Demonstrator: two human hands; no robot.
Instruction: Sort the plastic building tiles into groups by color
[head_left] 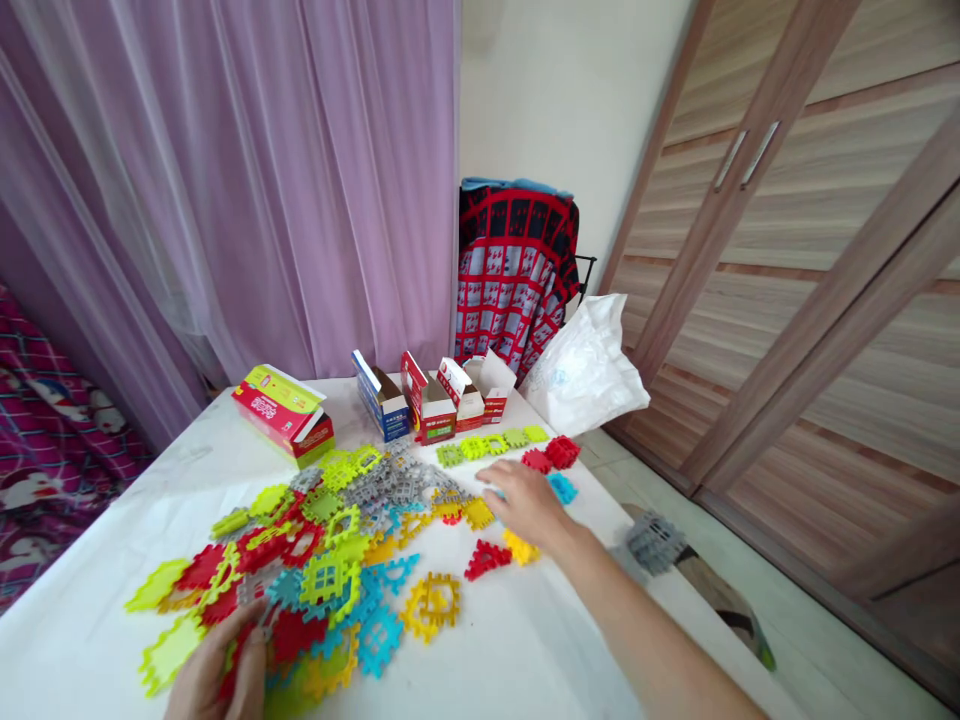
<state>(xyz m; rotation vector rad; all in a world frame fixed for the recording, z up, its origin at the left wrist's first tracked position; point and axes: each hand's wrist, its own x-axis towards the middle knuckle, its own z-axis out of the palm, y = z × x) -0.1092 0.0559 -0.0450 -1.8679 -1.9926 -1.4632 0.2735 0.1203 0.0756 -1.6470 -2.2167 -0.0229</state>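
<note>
My left hand (225, 665) is at the lower left edge of a pile of plastic pieces, its thumb and fingers pinched on a small grey piece (266, 615). My right hand (525, 500) reaches over the right side of the pile with its fingers apart, near a yellow piece (478, 514). Red, blue, green and yellow notched pieces lie mixed across the pile, with grey pieces (397, 475) heaped at its back. A row of green pieces (493, 445) lies behind my right hand. Red pieces (561, 453) and a blue piece (562, 488) sit beyond my wrist.
Open small boxes (435, 410) stand at the back of the white table (525, 650), and a red and yellow box (285, 412) lies at the back left. A white bag (585, 370) rests at the back right. Grey pieces (654, 542) sit by the right edge.
</note>
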